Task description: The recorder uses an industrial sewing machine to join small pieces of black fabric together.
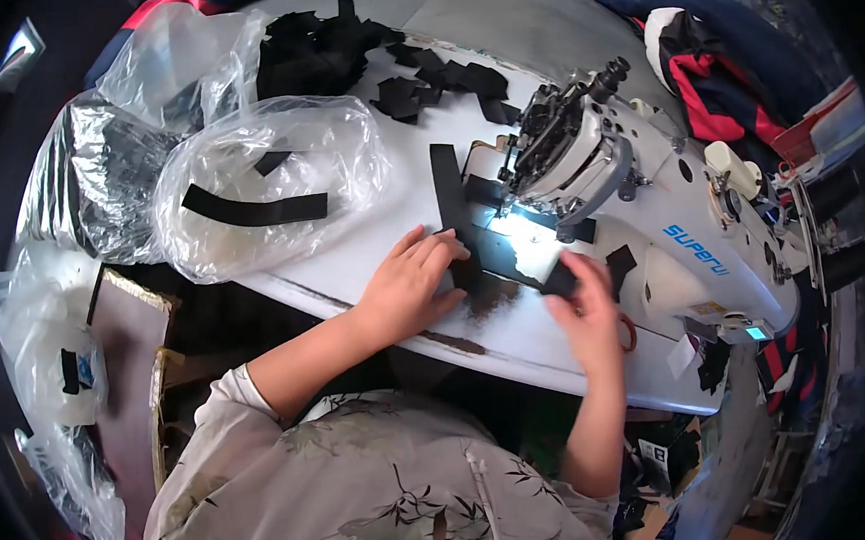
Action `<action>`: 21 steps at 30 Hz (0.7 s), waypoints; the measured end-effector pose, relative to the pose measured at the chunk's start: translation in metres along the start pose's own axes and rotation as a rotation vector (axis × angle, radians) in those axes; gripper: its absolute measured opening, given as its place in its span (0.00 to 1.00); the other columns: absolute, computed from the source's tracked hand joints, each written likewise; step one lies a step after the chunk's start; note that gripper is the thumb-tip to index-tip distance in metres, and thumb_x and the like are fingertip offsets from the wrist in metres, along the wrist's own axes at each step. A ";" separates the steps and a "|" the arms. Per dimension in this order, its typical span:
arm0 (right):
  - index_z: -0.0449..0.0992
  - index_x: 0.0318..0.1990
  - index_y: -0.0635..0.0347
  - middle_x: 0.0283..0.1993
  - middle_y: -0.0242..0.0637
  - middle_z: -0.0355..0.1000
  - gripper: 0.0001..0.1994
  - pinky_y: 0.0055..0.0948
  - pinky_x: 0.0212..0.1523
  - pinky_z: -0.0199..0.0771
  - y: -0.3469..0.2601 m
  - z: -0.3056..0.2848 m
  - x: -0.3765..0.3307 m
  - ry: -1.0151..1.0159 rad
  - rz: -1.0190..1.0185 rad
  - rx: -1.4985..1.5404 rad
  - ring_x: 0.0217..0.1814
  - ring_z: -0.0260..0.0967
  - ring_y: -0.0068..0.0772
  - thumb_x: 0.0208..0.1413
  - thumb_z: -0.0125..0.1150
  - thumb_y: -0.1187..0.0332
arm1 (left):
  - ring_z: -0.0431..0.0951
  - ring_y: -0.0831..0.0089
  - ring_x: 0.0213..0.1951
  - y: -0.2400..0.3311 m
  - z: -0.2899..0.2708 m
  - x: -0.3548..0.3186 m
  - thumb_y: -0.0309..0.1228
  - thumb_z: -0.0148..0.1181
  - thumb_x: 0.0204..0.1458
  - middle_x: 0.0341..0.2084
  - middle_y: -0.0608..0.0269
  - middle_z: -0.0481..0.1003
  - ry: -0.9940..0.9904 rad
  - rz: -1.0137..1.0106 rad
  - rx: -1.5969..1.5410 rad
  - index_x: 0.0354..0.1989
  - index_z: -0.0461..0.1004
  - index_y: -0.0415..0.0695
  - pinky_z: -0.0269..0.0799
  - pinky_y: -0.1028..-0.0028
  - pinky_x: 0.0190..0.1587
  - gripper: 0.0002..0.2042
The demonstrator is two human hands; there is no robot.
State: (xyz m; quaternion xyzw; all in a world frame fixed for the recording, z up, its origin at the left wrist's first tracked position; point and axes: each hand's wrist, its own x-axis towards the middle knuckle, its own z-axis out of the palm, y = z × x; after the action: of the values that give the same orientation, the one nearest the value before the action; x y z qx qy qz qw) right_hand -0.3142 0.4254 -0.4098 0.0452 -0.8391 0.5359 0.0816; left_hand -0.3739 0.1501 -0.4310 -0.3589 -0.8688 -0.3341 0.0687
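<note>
A long black fabric strip (449, 184) runs down the white table left of the sewing machine (635, 155). My left hand (403, 284) lies on the strip's lower part, fingers stretched out and pressing from above. Close to the lit needle area, my right hand (590, 309) has a small black fabric piece (558, 280) between thumb and fingers; part of that piece is hidden. The machine's lamp glares on the plate (529, 246) between my hands. More black fabric (484, 190) lies beside the presser area, and another piece (621, 262) sits right of my right hand.
A clear plastic bag (343, 141) with a black strip (258, 208) on it stands at the left. Black scraps (424, 80) and a heap of black fabric (312, 53) lie at the back. An orange loop (628, 333), perhaps a scissors handle, shows near my right wrist.
</note>
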 end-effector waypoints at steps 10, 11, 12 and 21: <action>0.71 0.61 0.62 0.71 0.40 0.63 0.25 0.26 0.42 0.76 -0.016 0.074 0.036 -0.283 -0.095 -0.256 0.37 0.72 0.26 0.54 0.64 0.79 | 0.70 0.55 0.60 0.003 0.002 0.003 0.33 0.72 0.44 0.57 0.52 0.70 0.062 0.004 -0.029 0.66 0.59 0.43 0.58 0.52 0.69 0.39; 0.72 0.61 0.63 0.71 0.41 0.62 0.24 0.26 0.42 0.76 -0.014 0.074 0.036 -0.308 -0.172 -0.393 0.36 0.72 0.27 0.54 0.63 0.78 | 0.70 0.55 0.60 0.002 0.002 0.002 0.33 0.72 0.44 0.57 0.52 0.70 0.061 -0.002 -0.031 0.66 0.59 0.43 0.58 0.52 0.69 0.39; 0.72 0.61 0.63 0.71 0.41 0.62 0.24 0.26 0.42 0.76 -0.013 0.075 0.035 -0.313 -0.169 -0.392 0.36 0.72 0.27 0.54 0.63 0.78 | 0.70 0.55 0.60 0.000 0.002 0.001 0.33 0.72 0.44 0.57 0.52 0.70 0.059 -0.006 -0.028 0.67 0.59 0.43 0.58 0.52 0.69 0.39; 0.77 0.49 0.64 0.62 0.38 0.68 0.16 0.25 0.40 0.76 -0.022 0.072 0.034 -0.124 0.015 -0.122 0.40 0.74 0.27 0.52 0.64 0.81 | 0.69 0.56 0.63 0.000 0.004 0.002 0.36 0.70 0.47 0.57 0.53 0.71 0.068 0.007 -0.006 0.64 0.65 0.44 0.58 0.52 0.69 0.34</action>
State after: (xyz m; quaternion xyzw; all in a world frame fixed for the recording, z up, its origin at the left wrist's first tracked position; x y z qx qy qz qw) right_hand -0.3502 0.3515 -0.4130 0.0668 -0.8740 0.4806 0.0278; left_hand -0.3751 0.1535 -0.4335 -0.3508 -0.8636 -0.3486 0.0982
